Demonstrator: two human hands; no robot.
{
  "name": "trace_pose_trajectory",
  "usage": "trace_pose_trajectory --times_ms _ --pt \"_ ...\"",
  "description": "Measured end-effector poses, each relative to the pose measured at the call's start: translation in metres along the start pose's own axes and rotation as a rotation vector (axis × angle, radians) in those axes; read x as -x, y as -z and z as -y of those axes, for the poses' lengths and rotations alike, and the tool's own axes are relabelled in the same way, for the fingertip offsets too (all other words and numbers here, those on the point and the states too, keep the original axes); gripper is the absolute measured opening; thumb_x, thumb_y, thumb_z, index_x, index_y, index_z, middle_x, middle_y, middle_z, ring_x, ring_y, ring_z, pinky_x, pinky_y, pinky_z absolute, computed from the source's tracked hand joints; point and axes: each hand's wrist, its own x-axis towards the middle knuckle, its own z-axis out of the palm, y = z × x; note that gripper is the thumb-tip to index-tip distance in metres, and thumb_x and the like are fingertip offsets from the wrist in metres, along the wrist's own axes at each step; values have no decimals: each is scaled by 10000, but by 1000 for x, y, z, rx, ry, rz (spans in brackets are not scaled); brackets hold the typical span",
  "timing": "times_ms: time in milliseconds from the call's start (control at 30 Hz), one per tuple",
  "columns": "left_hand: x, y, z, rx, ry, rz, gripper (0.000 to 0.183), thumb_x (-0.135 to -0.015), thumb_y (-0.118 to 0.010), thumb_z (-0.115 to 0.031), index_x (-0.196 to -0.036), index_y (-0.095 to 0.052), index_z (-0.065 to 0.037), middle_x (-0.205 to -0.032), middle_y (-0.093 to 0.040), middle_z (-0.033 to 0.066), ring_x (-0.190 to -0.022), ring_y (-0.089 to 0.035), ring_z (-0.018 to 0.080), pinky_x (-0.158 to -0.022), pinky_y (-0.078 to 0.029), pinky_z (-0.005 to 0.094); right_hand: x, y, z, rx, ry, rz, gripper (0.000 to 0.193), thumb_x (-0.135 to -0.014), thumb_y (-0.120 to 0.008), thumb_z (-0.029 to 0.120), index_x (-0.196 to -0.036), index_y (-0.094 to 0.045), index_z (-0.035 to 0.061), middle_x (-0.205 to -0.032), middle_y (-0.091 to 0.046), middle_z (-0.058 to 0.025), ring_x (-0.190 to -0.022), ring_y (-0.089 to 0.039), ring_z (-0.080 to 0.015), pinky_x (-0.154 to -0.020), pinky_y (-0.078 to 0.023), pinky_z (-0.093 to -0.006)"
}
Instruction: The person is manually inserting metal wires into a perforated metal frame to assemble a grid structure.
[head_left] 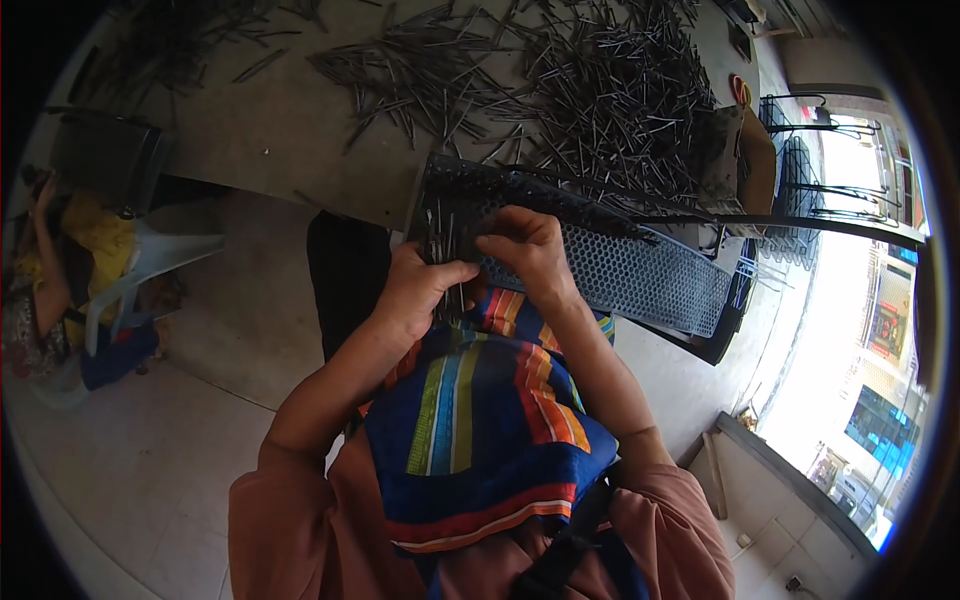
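Observation:
My left hand [418,287] is closed around a small bunch of thin, dark sticks [440,228], its thumb pressed across them. The sticks point away from me, over the near left end of a grey perforated basket [640,280]. Beside the bunch, my right hand [533,255] is closed, with thumb and fingertips brought together. Whatever lies between those fingertips is too small and dark to make out. A striped, multicoloured cloth [480,420] covers my lap below both hands.
Heaps of loose dark sticks [620,90] lie on the table [270,130]. A cardboard box [750,160] stands at the far right, with wire racks [800,200] beyond it. On the left, another person [45,270] sits near a pale plastic chair [170,255].

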Motion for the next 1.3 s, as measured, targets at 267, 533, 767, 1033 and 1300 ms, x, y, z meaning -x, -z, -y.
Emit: trace_pose_trajectory --times_ms 267,533,767,1033,1300 --pt "-1 1 9 108 9 -125 140 -805 -644 -22 -934 -641 31 -811 -684 134 -650 -673 207 -539 -538 310 0 15 -4 -191 158 -361 37 -823 -648 11 -857 -653 24 -662 -568 34 -509 -424 -29 -464 -314 -191" --pt "-1 1 7 102 9 -84 135 -825 -603 -19 -944 -628 39 -824 -685 154 -651 -665 218 -534 -529 324 -9 15 -27 -34 418 -511 136 -802 -682 -68 -904 -681 20 -785 -613 61 -733 -516 -5 -658 -401 -151" --pt "-2 4 7 137 37 -81 136 -819 -600 -19 -937 -627 44 -813 -681 162 -660 -671 235 -543 -533 328 -9 15 -25 0 430 -544 144 -796 -689 -77 -907 -693 15 -793 -630 43 -726 -543 -23 -667 -427 -162" --pt "-6 9 14 105 19 -105 124 -803 -620 -39 -882 -628 56 -780 -678 170 -636 -667 231 -540 -530 334 -4 13 -25 47 424 -562 167 -783 -692 -93 -917 -699 7 -833 -670 8 -756 -585 -44 -702 -469 -181" --pt "-4 5 12 133 27 -131 114 -800 -635 -43 -866 -629 49 -771 -676 166 -626 -661 227 -535 -519 329 -7 16 -30 152 480 -559 167 -770 -707 -85 -909 -701 7 -826 -675 9 -755 -587 -38 -687 -465 -176"
